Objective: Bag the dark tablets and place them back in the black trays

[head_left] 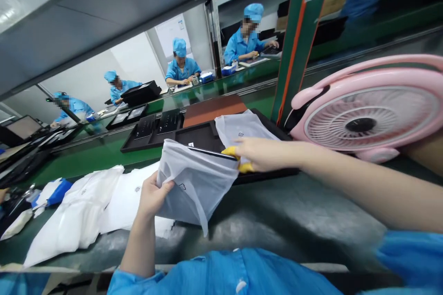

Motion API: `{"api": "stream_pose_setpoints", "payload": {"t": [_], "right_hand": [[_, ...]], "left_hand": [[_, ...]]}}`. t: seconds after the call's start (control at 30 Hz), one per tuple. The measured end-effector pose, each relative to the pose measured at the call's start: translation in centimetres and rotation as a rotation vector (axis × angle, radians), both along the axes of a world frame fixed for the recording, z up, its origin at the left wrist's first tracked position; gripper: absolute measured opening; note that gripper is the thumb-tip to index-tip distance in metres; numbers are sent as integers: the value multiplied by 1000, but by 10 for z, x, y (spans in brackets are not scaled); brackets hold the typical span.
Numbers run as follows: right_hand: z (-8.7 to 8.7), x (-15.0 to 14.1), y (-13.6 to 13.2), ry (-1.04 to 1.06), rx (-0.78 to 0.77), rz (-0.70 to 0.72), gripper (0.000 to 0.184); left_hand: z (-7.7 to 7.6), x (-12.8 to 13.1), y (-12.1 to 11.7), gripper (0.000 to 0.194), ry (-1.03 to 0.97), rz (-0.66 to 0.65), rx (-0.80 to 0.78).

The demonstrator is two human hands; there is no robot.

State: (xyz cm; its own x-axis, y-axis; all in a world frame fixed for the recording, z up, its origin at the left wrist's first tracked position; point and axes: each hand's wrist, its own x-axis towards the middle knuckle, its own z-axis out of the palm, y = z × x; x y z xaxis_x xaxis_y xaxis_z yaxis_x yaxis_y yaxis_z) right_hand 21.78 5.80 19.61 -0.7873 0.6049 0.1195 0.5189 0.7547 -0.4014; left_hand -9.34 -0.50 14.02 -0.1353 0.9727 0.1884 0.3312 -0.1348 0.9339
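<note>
My left hand point(152, 196) is closed on the side of a translucent white protective bag point(194, 184) printed with a small black mark. A thin flat device point(212, 152) sits mostly inside the bag, with only its dark, shiny edge showing at the mouth. My right hand point(254, 154), with yellow covers on the fingertips, grips the right end of that edge. Just behind it, another white bag point(242, 125) lies on a black compartment tray point(197, 136). To the left of my left hand, stacks of white bags point(83, 207) are spread on the bench.
A pink fan point(367, 106) stands at the right, close to my right forearm. Black panels point(169, 121) and a brown board point(214, 109) lie on the tray by the green conveyor point(97, 152). A green post point(294, 41) rises behind. Several co-workers in blue sit across the line.
</note>
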Motion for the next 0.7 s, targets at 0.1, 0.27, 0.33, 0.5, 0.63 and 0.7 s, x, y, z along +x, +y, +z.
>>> {"api": "stream_pose_setpoints", "payload": {"t": [0.1,0.27,0.33,0.5,0.63,0.7], "right_hand": [[27,14,16,53,143,14,20],[62,-22,2,352,124,-91,56],[69,-55,-3,286,57,-86,65],[111,-77,34,541,12,-303,17],[117,-29,37,1249,180,-420,13],[81,-18,14,1037,-145,-208,14]], "left_hand": [[-15,8,-1,37,-97,50,-7],[-25,34,-2,39,-167,48,27],[-25,44,-3,37,-136,-16,-1],[-22,47,3,40,-144,-46,-73],[-9,28,47,45,-176,86,-108],[1,19,85,42,-193,137,-93]]}}
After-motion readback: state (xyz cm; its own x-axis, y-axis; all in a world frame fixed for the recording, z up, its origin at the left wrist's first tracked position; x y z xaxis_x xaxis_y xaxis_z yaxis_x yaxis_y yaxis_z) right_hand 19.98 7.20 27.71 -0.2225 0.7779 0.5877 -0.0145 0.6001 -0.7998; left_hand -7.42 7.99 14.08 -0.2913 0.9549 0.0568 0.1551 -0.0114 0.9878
